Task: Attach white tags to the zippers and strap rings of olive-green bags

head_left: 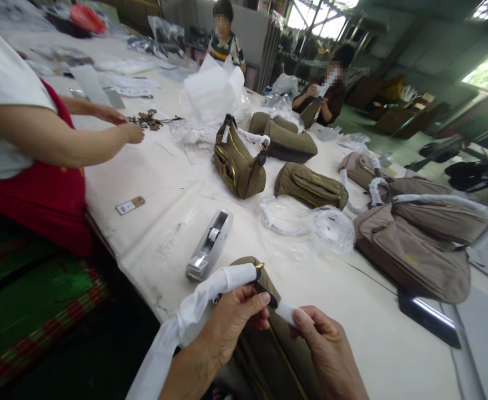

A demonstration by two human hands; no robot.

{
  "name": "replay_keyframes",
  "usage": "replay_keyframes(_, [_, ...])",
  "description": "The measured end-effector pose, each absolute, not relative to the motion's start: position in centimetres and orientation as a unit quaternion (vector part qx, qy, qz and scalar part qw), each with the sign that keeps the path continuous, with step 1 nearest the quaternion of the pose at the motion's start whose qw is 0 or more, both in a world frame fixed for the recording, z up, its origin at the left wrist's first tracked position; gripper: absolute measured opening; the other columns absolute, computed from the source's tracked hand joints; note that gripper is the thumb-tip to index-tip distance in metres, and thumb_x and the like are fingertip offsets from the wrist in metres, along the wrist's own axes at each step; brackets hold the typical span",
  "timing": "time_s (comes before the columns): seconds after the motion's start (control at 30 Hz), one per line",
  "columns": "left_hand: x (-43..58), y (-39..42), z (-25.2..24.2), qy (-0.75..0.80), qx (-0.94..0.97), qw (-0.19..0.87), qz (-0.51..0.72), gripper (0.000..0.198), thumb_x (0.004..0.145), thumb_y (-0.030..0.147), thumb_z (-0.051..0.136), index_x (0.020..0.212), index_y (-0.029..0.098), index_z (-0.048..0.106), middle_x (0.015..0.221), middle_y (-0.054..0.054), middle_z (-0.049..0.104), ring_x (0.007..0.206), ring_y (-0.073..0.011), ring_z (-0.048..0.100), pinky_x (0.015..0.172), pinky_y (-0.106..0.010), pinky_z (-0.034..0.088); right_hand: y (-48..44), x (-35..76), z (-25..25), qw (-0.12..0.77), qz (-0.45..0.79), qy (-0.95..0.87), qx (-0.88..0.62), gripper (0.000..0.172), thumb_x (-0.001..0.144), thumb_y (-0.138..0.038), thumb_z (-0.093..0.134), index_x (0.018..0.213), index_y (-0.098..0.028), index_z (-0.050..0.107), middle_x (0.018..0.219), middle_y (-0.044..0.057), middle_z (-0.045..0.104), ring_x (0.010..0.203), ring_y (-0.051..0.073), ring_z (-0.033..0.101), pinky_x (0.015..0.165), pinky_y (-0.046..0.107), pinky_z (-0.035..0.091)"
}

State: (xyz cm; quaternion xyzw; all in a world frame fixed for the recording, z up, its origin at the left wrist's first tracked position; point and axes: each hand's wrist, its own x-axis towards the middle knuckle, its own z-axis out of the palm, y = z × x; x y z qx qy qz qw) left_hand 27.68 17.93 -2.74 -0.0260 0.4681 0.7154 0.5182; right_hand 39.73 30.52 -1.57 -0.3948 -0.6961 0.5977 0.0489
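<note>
An olive bag (262,355) was seen at the near side of the table (327,289), beneath both hands, its long axis directed from upper left toward the bottom of the view. A dark strap tab (273,300) was pinched between thumb and fingers of the left hand (241,311), just below a gold-coloured ring (260,266). From the tab, a short white strip (286,311) was extended obliquely down to the right, its far end pinched by thumb and bent fingers of the right hand (325,339). The strip was thus spanned between the hands, with the tab nearer the left and the free end nearer the right. A white-wrapped strap (197,297) was draped across the left wrist's outer side; a tape dispenser (209,244) was placed beyond it.
</note>
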Motion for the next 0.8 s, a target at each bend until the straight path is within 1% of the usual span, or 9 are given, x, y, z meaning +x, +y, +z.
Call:
replay_keyframes(0.17, [27.6, 17.9, -2.7, 0.469, -0.041, 0.522, 0.711, 0.025, 0.067, 0.037, 0.071, 0.065, 0.013, 0.062, 0.058, -0.001, 0.060, 0.049, -0.0095, 0.054, 0.051, -0.021, 0.042, 30.2, 39.3, -1.6, 0.040, 0.611, -0.683, -0.398, 0.041, 0.070, -0.055, 0.060, 0.055, -0.018, 0.057, 0.056, 0.000, 0.050, 0.059, 0.015, 0.042, 0.054, 0.023, 0.036])
replay_keyframes(0.27, [27.7, 17.8, -2.9, 0.496, -0.035, 0.516, 0.697, 0.028, 0.066, 0.040, 0.070, 0.067, 0.013, 0.063, 0.059, -0.001, 0.061, 0.048, -0.0095, 0.055, 0.050, -0.020, 0.041, 29.7, 38.8, -1.5, 0.039, 0.617, -0.677, -0.399, 0.041, 0.068, -0.056, 0.062, 0.054, -0.017, 0.059, 0.055, 0.000, 0.051, 0.059, 0.014, 0.042, 0.054, 0.022, 0.037])
replay_keyframes(0.37, [27.8, 17.5, -3.0, 0.534, -0.021, 0.498, 0.683, 0.038, 0.069, 0.048, 0.065, 0.080, 0.012, 0.066, 0.061, -0.001, 0.061, 0.049, -0.0101, 0.056, 0.049, -0.020, 0.041, 29.2, 38.2, -1.5, 0.030, 0.626, -0.670, -0.398, 0.040, 0.067, -0.055, 0.064, 0.057, -0.017, 0.062, 0.056, 0.000, 0.052, 0.060, 0.014, 0.043, 0.055, 0.022, 0.037])
replay_keyframes(0.47, [27.9, 16.7, -2.8, 0.550, -0.035, 0.476, 0.685, 0.051, 0.077, 0.057, 0.050, 0.098, 0.012, 0.063, 0.067, -0.004, 0.065, 0.052, -0.0132, 0.060, 0.050, -0.022, 0.043, 28.8, 37.8, -2.0, 0.017, 0.633, -0.665, -0.396, 0.039, 0.068, -0.054, 0.064, 0.060, -0.016, 0.064, 0.056, -0.001, 0.052, 0.060, 0.014, 0.043, 0.056, 0.022, 0.037])
replay_keyframes(0.5, [27.9, 16.4, -2.7, 0.557, -0.040, 0.465, 0.687, 0.053, 0.079, 0.058, 0.046, 0.100, 0.012, 0.062, 0.068, -0.005, 0.066, 0.051, -0.0137, 0.061, 0.049, -0.022, 0.043, 28.7, 37.7, -2.2, 0.011, 0.635, -0.664, -0.394, 0.038, 0.069, -0.054, 0.064, 0.061, -0.016, 0.065, 0.057, -0.001, 0.053, 0.060, 0.014, 0.044, 0.056, 0.022, 0.037])
replay_keyframes(0.57, [28.0, 15.9, -2.6, 0.582, -0.040, 0.436, 0.685, 0.050, 0.080, 0.057, 0.044, 0.093, 0.013, 0.062, 0.067, -0.004, 0.066, 0.047, -0.0124, 0.059, 0.047, -0.021, 0.042, 28.6, 37.6, -2.5, -0.002, 0.642, -0.662, -0.387, 0.038, 0.070, -0.053, 0.063, 0.064, -0.016, 0.066, 0.058, 0.000, 0.053, 0.060, 0.014, 0.044, 0.056, 0.022, 0.036])
replay_keyframes(0.67, [28.0, 15.5, -2.8, 0.622, -0.031, 0.390, 0.678, 0.041, 0.079, 0.052, 0.050, 0.071, 0.013, 0.061, 0.060, -0.001, 0.062, 0.040, -0.0086, 0.053, 0.043, -0.019, 0.037, 28.4, 37.2, -2.7, -0.017, 0.653, -0.661, -0.369, 0.037, 0.072, -0.051, 0.063, 0.067, -0.015, 0.066, 0.058, -0.001, 0.052, 0.059, 0.013, 0.043, 0.055, 0.022, 0.035])
replay_keyframes(0.7, [28.0, 15.5, -2.9, 0.630, -0.028, 0.381, 0.676, 0.040, 0.079, 0.051, 0.052, 0.067, 0.014, 0.059, 0.058, 0.000, 0.060, 0.039, -0.0081, 0.052, 0.042, -0.019, 0.036, 28.3, 36.9, -2.6, -0.017, 0.655, -0.663, -0.363, 0.036, 0.073, -0.051, 0.063, 0.067, -0.015, 0.066, 0.059, -0.001, 0.051, 0.059, 0.013, 0.043, 0.055, 0.022, 0.035])
replay_keyframes(0.8, [28.1, 15.3, -3.3, 0.653, -0.017, 0.361, 0.665, 0.039, 0.080, 0.049, 0.052, 0.063, 0.014, 0.058, 0.056, 0.001, 0.057, 0.040, -0.0077, 0.050, 0.042, -0.019, 0.034, 27.9, 36.3, -2.5, -0.014, 0.663, -0.667, -0.339, 0.035, 0.076, -0.049, 0.061, 0.070, -0.015, 0.068, 0.061, 0.000, 0.053, 0.062, 0.013, 0.044, 0.057, 0.022, 0.036])
